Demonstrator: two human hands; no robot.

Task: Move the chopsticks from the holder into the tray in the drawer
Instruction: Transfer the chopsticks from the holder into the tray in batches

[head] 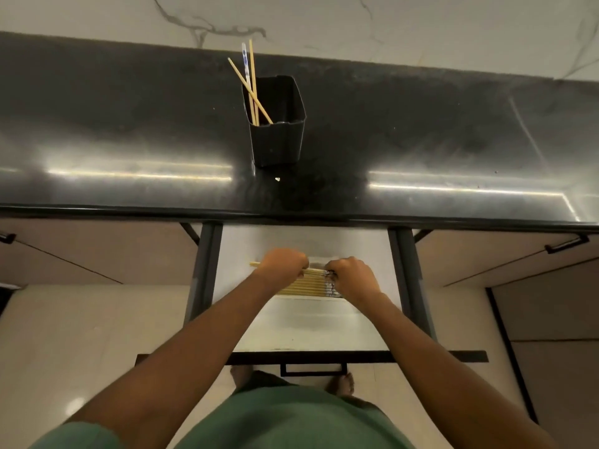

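In the open drawer (308,328), a row of wooden chopsticks (308,285) lies across the white tray (319,259). The left hand (282,264), at 9 o'clock of the row, grips the farthest ones with curled fingers. The right hand (351,277), at 3 o'clock, curls its fingers around the patterned ends. At 12 o'clock, on the dark countertop (129,124), the black holder (278,137) contains three leaning chopsticks (254,92).

A pale speck (277,179) lies on the glossy black countertop (97,124) beneath a veined marble wall (421,24).
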